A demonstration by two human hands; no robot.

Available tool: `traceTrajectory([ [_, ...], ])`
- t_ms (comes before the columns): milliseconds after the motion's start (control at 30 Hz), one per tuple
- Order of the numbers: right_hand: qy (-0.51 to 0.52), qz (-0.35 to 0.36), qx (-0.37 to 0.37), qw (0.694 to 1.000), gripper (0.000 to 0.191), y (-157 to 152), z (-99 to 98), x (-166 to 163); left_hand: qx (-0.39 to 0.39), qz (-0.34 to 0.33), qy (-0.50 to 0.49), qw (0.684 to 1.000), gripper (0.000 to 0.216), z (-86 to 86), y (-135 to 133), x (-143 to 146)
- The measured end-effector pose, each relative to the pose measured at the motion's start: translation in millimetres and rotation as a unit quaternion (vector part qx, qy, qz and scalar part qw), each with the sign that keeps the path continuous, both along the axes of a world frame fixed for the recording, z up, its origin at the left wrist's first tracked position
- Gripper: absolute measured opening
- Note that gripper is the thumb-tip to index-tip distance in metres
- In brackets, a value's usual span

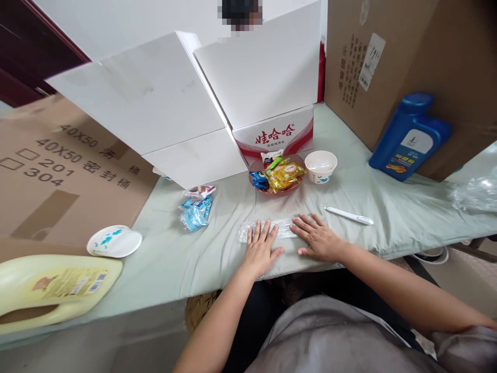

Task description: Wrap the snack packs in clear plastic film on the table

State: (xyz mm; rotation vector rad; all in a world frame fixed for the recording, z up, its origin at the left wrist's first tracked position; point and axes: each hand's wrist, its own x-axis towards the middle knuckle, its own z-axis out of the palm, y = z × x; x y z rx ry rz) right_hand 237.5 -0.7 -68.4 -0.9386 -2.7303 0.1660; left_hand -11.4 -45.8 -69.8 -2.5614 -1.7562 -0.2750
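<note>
A strip of clear plastic wrap (pixel 284 228) lies across the cloth in front of me. My left hand (pixel 261 249) rests flat on its left part, fingers spread. On its right part lies my right hand (pixel 316 238), also flat with the fingers apart. Just beyond the right hand is a white utility knife (pixel 349 215). Past the wrap stands a reddish clear bowl (pixel 281 190) filled with packaged snacks (pixel 285 173), and a white paper bowl (pixel 320 167) is beside it. Several blue snack packets (pixel 196 212) in clear plastic lie to the left.
White carton panels (pixel 267 72) stand at the back, between brown cardboard boxes on the left (pixel 73 171) and right (pixel 392 62). A blue bottle (pixel 411 137) leans at right. A tipped paper bowl (pixel 114 241) and a pale yellow jug (pixel 58 287) lie at left on the green cloth (pixel 163 269).
</note>
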Motion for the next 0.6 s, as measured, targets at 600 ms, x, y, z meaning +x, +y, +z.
traceTrajectory([
  [600, 0.107, 0.111, -0.144, 0.978, 0.026, -69.9, 66.0, 53.4, 0.002, -0.159, -0.156, 0.975, 0.039, 14.7, -30.7, 41.1],
])
